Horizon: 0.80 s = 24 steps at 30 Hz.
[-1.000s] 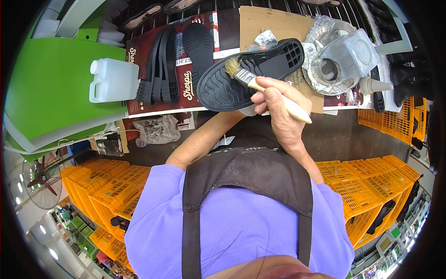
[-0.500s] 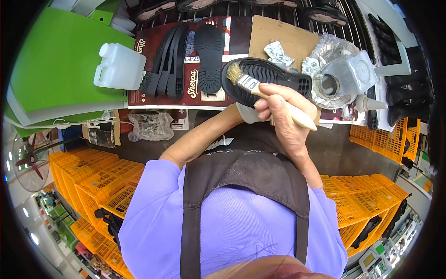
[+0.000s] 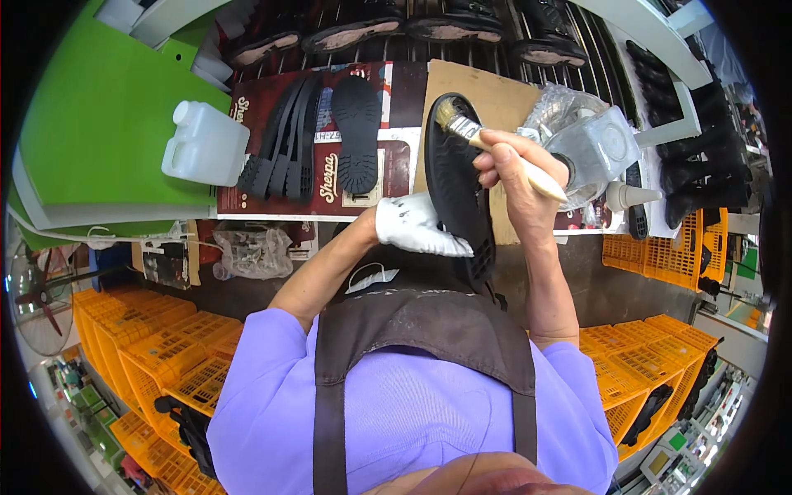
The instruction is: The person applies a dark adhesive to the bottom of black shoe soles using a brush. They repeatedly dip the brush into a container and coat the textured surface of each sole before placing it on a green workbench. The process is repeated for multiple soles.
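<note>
**Brush on a black sole, held up over the bench**

Only one view here, the head camera looking straight down, so here goes.

The left hand wears a white glove and is closed around the near end of a black sole, holding it up on edge above the bench. The right hand is bare, fingers wrapped tight round the pale handle of a brush, with the bristles touching the far end of the sole.

My guess on handling: the sole looks like light moulded rubber, a bit bendy, with a grippy tread, so not slippery. Holding it by the near end or the edges seems sensible, keeping the glove off wherever the brush goes. The brush is light and stiff and easy to pinch.

Packaging and labels: a white plastic jug sits to the left, on the edge of a green board. Beside it lies a dark red printed sheet with pale lettering, and spare soles lie on top of it. A brown cardboard piece is behind the held sole. A clear container sits in crinkly wrap on the right, with a small white nozzle bottle just beside it. Orange crates stand lower down on both sides.
</note>
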### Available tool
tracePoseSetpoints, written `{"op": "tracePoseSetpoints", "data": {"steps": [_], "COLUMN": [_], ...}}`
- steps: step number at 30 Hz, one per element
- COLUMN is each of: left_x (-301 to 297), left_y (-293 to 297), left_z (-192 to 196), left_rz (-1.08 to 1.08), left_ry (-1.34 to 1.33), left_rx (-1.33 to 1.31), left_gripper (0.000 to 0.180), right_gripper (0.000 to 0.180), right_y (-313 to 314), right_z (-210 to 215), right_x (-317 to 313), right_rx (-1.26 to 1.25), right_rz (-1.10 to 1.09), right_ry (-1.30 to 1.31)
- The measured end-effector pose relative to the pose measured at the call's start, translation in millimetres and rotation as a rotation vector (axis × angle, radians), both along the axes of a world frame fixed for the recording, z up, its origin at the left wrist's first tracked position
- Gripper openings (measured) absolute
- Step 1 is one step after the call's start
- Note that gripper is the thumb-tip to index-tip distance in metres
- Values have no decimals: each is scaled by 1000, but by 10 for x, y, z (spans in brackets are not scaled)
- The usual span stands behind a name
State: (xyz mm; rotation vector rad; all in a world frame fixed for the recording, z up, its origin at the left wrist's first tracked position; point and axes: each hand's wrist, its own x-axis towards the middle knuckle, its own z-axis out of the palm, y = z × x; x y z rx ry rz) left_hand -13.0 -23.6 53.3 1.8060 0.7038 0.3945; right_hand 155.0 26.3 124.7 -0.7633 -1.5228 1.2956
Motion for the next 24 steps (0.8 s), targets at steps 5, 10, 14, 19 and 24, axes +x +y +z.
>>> {"op": "tracePoseSetpoints", "data": {"steps": [5, 10, 14, 19, 24], "left_x": [-58, -122, -110, -119, -150], "left_y": [-193, -254, -329, -318, -270], "left_z": [55, 2, -113, -130, -72], "left_rz": [411, 485, 581, 642, 566], "left_ry": [-519, -708, -889, -1006, -1184], "left_rx": [-409, -606, -701, -824, -946], "left_gripper": [65, 68, 68, 66, 51], "right_gripper": [21, 23, 24, 22, 21], "right_y": [235, 256, 184, 73, -49], "right_z": [-62, -112, -108, -156, -162], "right_x": [47, 50, 30, 3, -35], "right_rx": [-20, -35, -19, -67, -115], "right_rz": [-72, -54, -18, 65, 132], "right_ry": [-46, -91, -119, -94, -101]}}
